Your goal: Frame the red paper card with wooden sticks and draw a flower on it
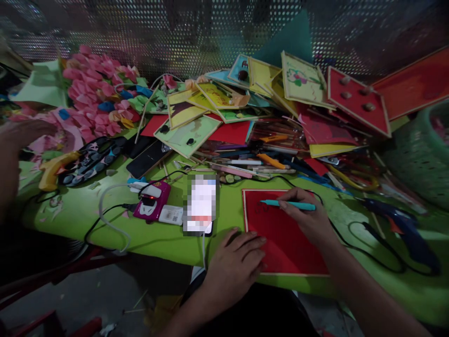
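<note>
A red card (280, 243) edged with thin pale sticks lies flat near the front of the table. My right hand (303, 213) grips a turquoise pen (298, 204) over its upper part, the tip pointing left. Small dark marks show on the red surface by the tip. Fingers spread, my left hand (236, 260) rests flat on the card's left edge, holding nothing. Left of the card lies a phone (199, 206) with a lit, blurred screen and a white cable at its lower end.
A magenta power strip (152, 206) with chargers and cables sits at left. A blue glue gun (403, 229) lies right, a yellow one (58, 171) far left. Behind are framed cards (191, 135), pink paper flowers (93, 89) and a green basket (417, 154). Another person's hand (30, 131) reaches in.
</note>
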Demonstrator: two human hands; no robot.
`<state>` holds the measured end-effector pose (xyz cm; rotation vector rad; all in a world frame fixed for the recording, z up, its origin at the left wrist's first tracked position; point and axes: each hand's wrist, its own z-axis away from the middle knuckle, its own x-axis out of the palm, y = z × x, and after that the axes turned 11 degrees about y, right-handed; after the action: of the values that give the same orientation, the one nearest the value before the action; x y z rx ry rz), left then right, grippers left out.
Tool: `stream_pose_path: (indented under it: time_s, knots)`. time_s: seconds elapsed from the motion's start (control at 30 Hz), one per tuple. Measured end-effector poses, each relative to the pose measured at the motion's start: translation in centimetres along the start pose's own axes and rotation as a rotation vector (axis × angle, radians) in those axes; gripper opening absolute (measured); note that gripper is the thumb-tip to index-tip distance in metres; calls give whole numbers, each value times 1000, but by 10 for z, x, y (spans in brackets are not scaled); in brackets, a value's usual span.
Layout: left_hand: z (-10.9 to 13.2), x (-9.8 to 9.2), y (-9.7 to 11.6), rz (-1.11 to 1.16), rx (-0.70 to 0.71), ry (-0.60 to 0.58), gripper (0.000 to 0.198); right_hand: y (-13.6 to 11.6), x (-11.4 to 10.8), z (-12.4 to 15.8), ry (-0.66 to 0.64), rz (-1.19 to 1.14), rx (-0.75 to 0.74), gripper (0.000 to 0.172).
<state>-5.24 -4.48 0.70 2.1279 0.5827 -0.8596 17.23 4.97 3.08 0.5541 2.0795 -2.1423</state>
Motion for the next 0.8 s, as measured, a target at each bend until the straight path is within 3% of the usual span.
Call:
stream_pose_path:
  time_s: [0.8]
  knots:
    - [1,-1,-1,5,-1,-9,17,0,4,0,-13,16,-10,16]
